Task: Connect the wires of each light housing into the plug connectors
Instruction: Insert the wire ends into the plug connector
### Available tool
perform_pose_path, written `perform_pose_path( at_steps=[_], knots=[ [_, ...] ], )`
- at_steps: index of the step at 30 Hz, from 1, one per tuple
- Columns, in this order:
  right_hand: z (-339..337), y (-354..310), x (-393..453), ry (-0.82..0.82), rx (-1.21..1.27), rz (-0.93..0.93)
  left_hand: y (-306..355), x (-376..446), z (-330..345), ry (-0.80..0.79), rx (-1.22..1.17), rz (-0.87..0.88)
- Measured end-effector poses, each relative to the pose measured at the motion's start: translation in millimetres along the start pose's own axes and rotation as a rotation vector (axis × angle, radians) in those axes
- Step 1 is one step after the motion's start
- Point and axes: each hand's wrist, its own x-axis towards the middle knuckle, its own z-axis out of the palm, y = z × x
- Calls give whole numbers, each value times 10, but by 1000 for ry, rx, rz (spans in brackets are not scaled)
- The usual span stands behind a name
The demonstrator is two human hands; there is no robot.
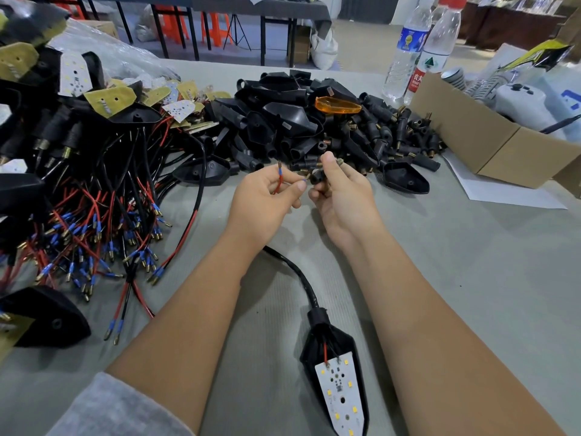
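My left hand (267,193) pinches red wire (278,180), right hand (341,190) grips plug connector (317,176); next: thread terminal into connector.

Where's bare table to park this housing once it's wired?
Free: the grey table right of the right hand, bordered by the cardboard box and white paper. Crowded: wired housings at left, black housing pile beyond the hands.

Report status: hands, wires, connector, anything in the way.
Left hand pinches red wire. Right hand grips black plug connector. Wire tip at connector, not seated. Nothing between.
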Motion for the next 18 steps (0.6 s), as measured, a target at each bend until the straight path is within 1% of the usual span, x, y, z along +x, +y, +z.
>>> perform_pose_path(
  at_steps=[5,14,18],
  knots=[
    [-10,0,10,30,50,24,20,-16,4,-11,26,1],
    [-21,-16,-16,-8,-21,-47,31,-16,10,-35,56,-27],
    [-26,-20,-37,-68,-103,-54,24,-16,-4,-8,87,-19]
  ],
)
